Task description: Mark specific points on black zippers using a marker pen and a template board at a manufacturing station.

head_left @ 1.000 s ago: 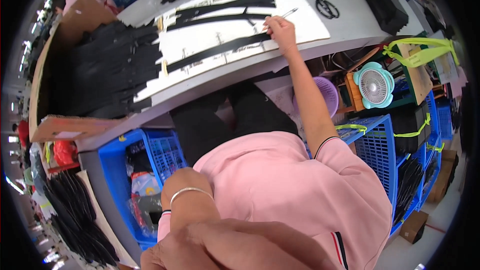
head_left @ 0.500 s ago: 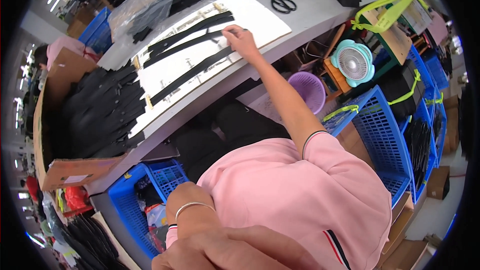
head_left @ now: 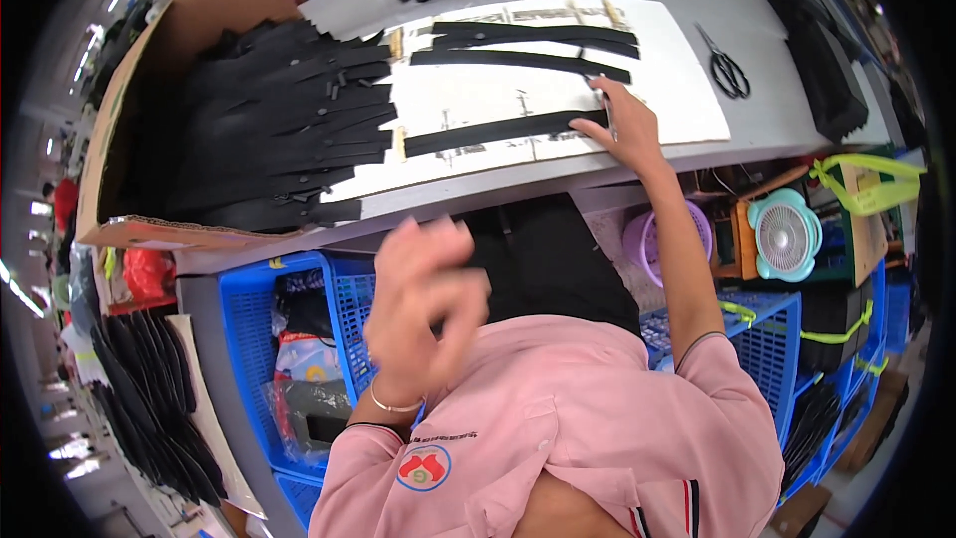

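Over the right part of a white board [head_left: 478, 90] reaches my right hand [head_left: 629, 128], thumb and forefinger apart. Its thumb lies at the right end of the lower black strip [head_left: 498, 130]; the forefinger is by the end of the middle black strip [head_left: 518, 62]. Something thin and dark shows against the palm, too small to name. Another pair of overlapping black strips [head_left: 538, 35] lies along the board's far side. My left hand [head_left: 423, 304] is raised in front of my lap, off the table, its fingers bent and smeared by motion.
A cardboard box [head_left: 139, 229] heaped with black strips [head_left: 269, 120] adjoins the board's left side. Black scissors [head_left: 729, 75] lie to the right, near a dark stack [head_left: 827, 80]. Below the table are blue crates [head_left: 249, 339], a purple basket [head_left: 647, 244] and a small fan [head_left: 785, 232].
The view has turned, so the table now runs more level. My left hand has risen from near the lower edge toward the table. My right thumb and forefinger have spread from a pinch.
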Tool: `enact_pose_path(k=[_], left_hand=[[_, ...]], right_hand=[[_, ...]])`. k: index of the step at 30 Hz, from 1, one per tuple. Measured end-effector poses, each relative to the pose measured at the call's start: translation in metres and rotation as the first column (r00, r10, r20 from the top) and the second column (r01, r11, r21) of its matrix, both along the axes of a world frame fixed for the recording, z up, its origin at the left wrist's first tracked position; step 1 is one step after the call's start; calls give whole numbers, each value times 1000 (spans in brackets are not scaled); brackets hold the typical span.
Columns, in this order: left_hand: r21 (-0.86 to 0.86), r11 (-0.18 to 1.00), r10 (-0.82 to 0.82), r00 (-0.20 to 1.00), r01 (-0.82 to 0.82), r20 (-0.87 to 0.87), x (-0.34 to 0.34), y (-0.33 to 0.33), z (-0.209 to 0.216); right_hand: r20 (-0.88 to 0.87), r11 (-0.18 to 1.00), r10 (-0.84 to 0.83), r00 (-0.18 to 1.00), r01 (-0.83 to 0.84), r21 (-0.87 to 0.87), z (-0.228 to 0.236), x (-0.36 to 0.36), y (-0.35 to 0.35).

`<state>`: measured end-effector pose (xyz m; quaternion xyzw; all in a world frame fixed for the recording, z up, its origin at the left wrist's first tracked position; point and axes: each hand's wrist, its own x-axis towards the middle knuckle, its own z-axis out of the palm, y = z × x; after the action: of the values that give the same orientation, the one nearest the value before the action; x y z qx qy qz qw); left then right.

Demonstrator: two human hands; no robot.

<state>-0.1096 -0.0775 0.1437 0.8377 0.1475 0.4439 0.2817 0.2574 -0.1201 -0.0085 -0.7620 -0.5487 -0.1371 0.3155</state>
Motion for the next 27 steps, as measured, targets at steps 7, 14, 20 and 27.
enact_pose_path(k=[7, 14, 20, 27], left_hand=[[52, 900, 424, 841, -433, -337, -11, 135, -112], [348, 881, 467, 707, -321, -531, -1, 217, -146], [293, 899, 430, 777, -324, -460, 7, 228, -136], [327, 892, 430, 809, -312, -400, 28, 228, -129]], right_hand=[[86, 994, -97, 992, 102, -45, 3, 18, 47], [111, 978, -208, 972, 205, 35, 9, 19, 73], [-81, 939, -247, 966, 259, 224, -5, 1, 42], [-238, 917, -218, 947, 282, 283, -3, -1, 48]])
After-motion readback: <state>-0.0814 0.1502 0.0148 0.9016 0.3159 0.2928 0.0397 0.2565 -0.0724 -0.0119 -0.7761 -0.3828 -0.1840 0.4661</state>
